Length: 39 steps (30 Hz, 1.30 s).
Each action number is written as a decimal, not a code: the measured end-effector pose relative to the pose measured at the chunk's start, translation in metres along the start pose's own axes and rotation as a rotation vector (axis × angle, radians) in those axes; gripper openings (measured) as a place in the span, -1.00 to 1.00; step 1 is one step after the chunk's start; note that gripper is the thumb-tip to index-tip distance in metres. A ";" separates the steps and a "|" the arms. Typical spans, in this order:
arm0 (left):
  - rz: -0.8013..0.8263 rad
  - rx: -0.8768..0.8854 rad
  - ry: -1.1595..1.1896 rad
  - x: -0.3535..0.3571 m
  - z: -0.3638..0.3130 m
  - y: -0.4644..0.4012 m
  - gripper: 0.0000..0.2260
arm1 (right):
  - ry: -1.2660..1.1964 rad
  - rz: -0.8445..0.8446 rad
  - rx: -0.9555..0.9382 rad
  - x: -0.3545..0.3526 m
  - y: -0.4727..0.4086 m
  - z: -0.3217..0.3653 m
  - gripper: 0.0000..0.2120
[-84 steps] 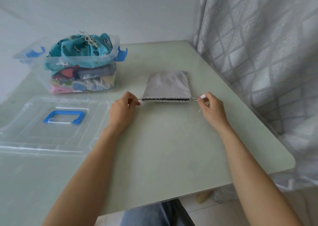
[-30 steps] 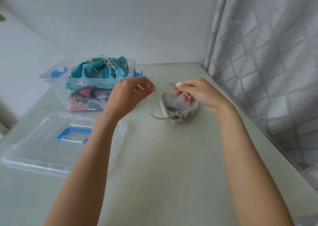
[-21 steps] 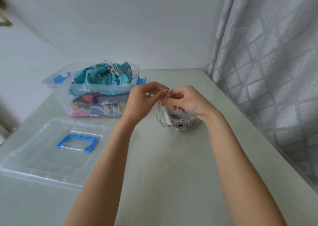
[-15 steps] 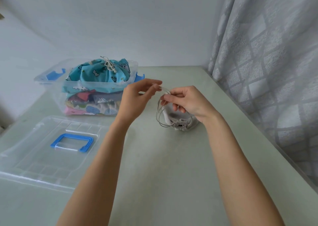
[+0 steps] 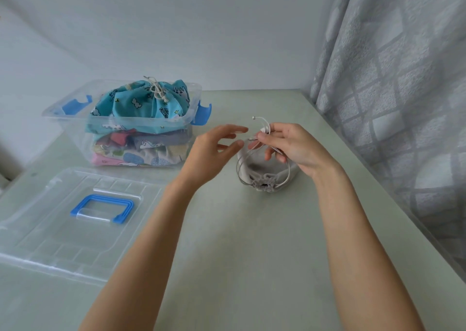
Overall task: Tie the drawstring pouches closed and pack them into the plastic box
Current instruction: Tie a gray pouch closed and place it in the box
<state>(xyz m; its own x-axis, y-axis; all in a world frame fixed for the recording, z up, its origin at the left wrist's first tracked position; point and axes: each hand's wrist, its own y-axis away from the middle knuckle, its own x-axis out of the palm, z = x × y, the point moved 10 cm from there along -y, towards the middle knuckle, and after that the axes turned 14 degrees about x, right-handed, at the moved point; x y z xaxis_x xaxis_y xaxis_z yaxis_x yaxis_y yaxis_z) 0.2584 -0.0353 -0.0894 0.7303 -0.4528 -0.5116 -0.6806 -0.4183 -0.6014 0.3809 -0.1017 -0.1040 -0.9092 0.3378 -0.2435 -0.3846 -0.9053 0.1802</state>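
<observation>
Pouch, grey, cinched, lies limp on the desk below both hands; seems soft and light; right hand fingers pinch its thin, likely slippery cords, the best hold; left hand fingers spread, empty; plastic box beyond, nearly full.

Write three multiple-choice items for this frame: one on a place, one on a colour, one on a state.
1. Where does the box lid lie?
A. on the plastic box
B. flat on the table, nearer the camera than the box
C. against the curtain

2. What colour is the lid's handle?
A. blue
B. red
C. white

3. What is the left hand doing?
A. gripping the lid
B. open, holding nothing
C. pressing on the box

Key: 1 B, the plastic box stands uncovered behind it. 2 A, plainly blue. 3 B, only the right hand pinches the drawstring of the grey pouch.
</observation>
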 end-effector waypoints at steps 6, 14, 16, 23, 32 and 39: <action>-0.013 -0.046 0.011 0.003 0.009 0.002 -0.97 | 0.049 -0.026 -0.042 -0.002 -0.003 0.004 -0.95; -0.089 -0.232 0.381 -0.003 0.013 0.006 -0.87 | 0.047 0.056 -0.006 0.001 -0.001 -0.002 -0.81; -0.094 -0.233 0.465 -0.002 0.007 0.005 -0.85 | -0.013 0.123 -0.019 0.006 0.001 0.000 -0.81; 0.009 -0.175 0.485 0.004 -0.005 0.005 -0.90 | -0.204 0.247 -0.099 0.012 0.014 0.017 -0.85; 0.140 -0.205 0.507 0.023 -0.008 0.009 -0.87 | -0.121 0.278 -0.154 0.010 0.025 0.024 -0.94; 0.099 -0.240 0.498 0.020 0.000 0.010 -0.83 | 0.242 0.105 -0.164 -0.002 0.026 0.023 -0.83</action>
<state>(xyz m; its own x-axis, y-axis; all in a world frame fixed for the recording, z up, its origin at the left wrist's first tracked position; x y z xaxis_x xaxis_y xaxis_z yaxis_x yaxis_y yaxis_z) 0.2658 -0.0486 -0.1052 0.5861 -0.7919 -0.1714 -0.7811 -0.4960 -0.3793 0.3687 -0.1202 -0.0769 -0.8708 0.1868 -0.4548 -0.2414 -0.9683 0.0646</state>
